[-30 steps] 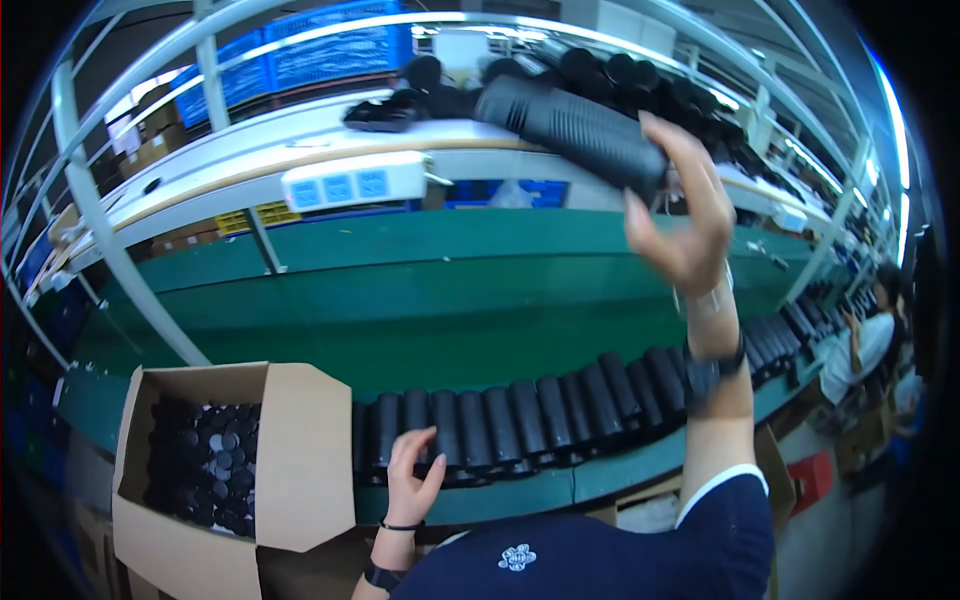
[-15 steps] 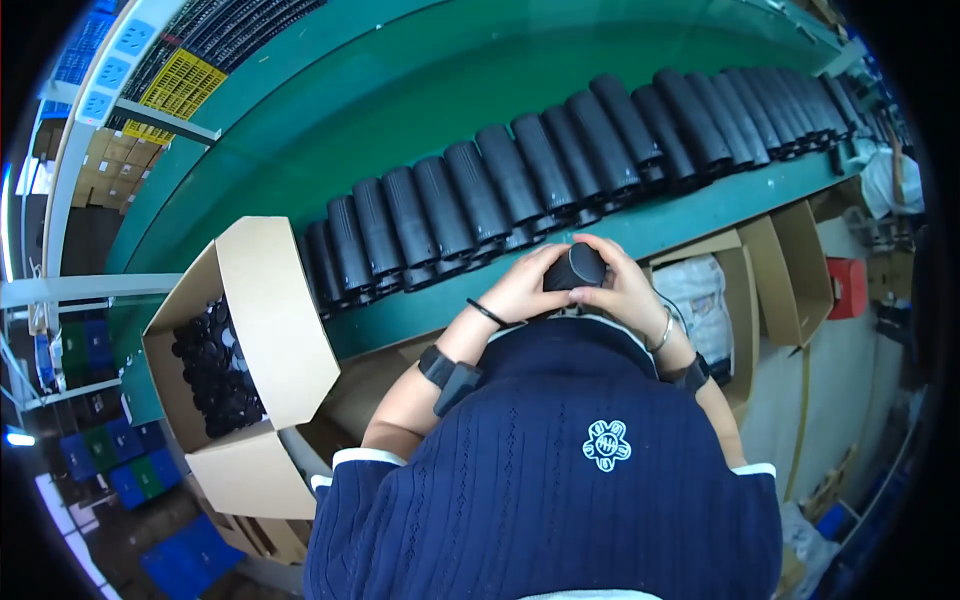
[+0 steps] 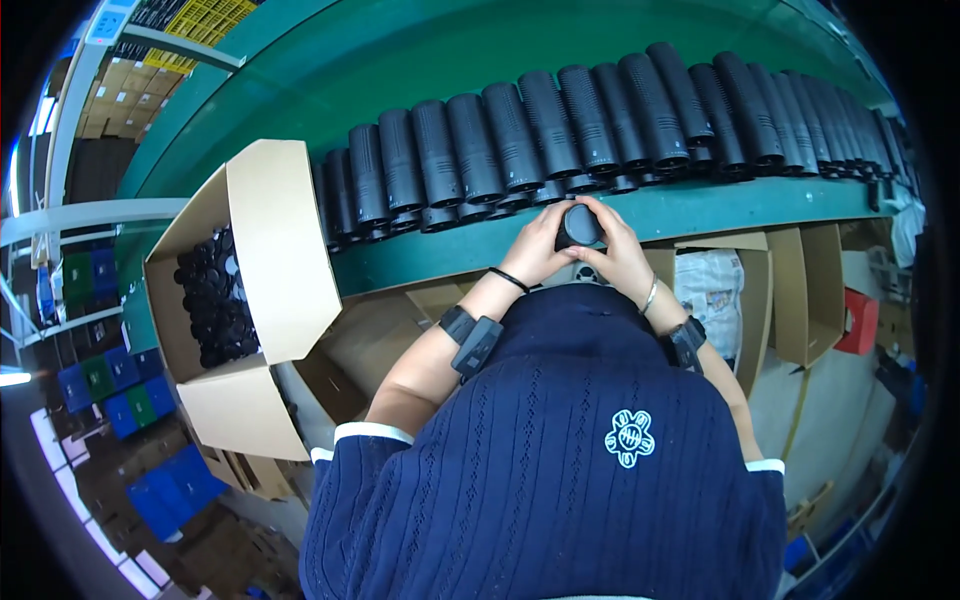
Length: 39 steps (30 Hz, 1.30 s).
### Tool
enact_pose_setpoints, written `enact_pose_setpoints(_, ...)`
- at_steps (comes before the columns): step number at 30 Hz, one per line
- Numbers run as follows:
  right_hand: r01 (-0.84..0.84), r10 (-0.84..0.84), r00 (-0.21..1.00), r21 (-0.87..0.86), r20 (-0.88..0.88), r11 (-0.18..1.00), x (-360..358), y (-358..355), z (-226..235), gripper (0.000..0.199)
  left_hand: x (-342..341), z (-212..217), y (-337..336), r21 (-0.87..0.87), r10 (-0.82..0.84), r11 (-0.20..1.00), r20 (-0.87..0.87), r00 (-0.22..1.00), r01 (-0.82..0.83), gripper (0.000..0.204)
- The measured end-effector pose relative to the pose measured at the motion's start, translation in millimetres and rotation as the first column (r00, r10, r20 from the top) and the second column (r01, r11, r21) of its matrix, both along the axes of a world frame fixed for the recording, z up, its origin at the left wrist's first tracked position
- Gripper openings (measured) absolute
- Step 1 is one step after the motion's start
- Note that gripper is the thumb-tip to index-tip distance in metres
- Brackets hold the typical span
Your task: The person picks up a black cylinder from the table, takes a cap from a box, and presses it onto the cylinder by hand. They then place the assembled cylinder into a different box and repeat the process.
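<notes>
Between my two hands is a black cylinder [image 3: 581, 227], its flat round end turned up toward me. My left hand [image 3: 540, 247] wraps its left side and my right hand [image 3: 624, 262] its right side, with the thumbs at the near edge. The lower part of the cylinder is hidden by the hands. Just beyond them, black ribbed cylinders [image 3: 548, 112] of similar look lie side by side in a long stacked row on the green bench [image 3: 420, 262]. To the left, an open cardboard box [image 3: 285, 250] holds many black round discs [image 3: 212, 300].
Below the bench on the right stand cardboard boxes [image 3: 788, 290], one with a white plastic bag [image 3: 708, 300] in it. A red box [image 3: 858, 322] sits further right. Metal frame bars [image 3: 100, 222] and blue and green bins [image 3: 120, 400] are at the left.
The view has shifted, so the row and bench appear higher. In my hands the cylinder has tilted, and its flat end now faces me more fully. Both hands keep their hold.
</notes>
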State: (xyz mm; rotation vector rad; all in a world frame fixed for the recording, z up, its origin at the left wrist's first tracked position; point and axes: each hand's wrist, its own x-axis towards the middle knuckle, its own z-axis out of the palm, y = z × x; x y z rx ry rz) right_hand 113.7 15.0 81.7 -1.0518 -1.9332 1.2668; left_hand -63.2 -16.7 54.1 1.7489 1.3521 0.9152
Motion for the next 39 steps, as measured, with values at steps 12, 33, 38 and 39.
enact_pose_setpoints(12, 0.013, -0.055, 0.983, -0.234, -0.176, 0.972, -1, 9, -13, 0.070, -4, -3, 8, -0.055, 0.049, 0.998, 0.174, 0.983, -0.040, 0.061)
enact_pose_setpoints(33, -0.048, 0.001, 0.985, -0.265, -0.173, 0.963, -8, 9, 9, 0.065, -21, -5, 4, -0.286, 0.038, 0.932, 0.686, 0.727, 0.221, 0.067)
enact_pose_setpoints(38, 0.113, -0.179, 0.955, -0.268, -0.235, 0.957, -17, -3, -19, 0.062, -13, -3, -7, -0.055, 0.024, 0.998, 0.147, 0.989, -0.016, 0.080)
enact_pose_setpoints(39, 0.108, -0.174, 0.956, -0.270, -0.235, 0.957, -17, -1, -15, 0.062, -14, -6, -5, -0.060, 0.060, 0.997, 0.143, 0.988, -0.052, 0.080)
